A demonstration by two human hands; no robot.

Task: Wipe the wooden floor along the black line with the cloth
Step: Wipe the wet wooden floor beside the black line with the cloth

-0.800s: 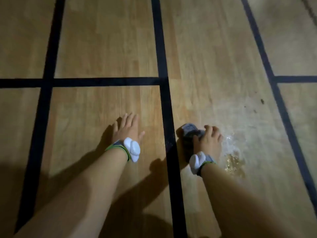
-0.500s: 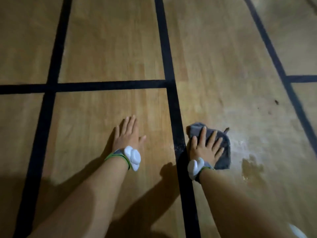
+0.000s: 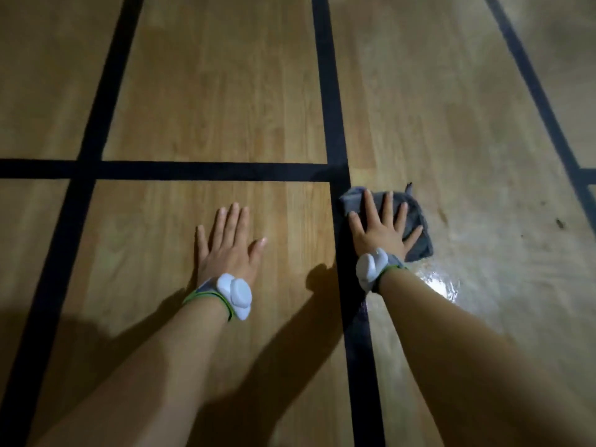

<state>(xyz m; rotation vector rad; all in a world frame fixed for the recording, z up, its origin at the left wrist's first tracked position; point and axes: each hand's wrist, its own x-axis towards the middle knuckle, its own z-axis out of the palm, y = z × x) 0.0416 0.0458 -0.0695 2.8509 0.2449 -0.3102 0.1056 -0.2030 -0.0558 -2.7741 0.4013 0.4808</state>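
A dark grey cloth [image 3: 418, 228] lies flat on the wooden floor [image 3: 225, 101], its left edge touching the long black line [image 3: 332, 124] that runs away from me. My right hand [image 3: 380, 230] presses down on the cloth with straight, spread fingers. My left hand [image 3: 227, 245] rests flat on the bare wood to the left of that line, fingers straight. Both wrists carry white devices on green-edged bands.
A crossing black line [image 3: 193, 171] meets the long one just beyond the cloth. Another black line [image 3: 96, 124] runs at the left and one [image 3: 535, 91] at the right. A wet shiny patch [image 3: 442, 282] sits right of my right wrist. Dark specks [image 3: 559, 222] lie farther right.
My right hand went from bunching the cloth to pressing it flat, and slid it forward along the line toward the crossing. My left hand stayed flat on the wood.
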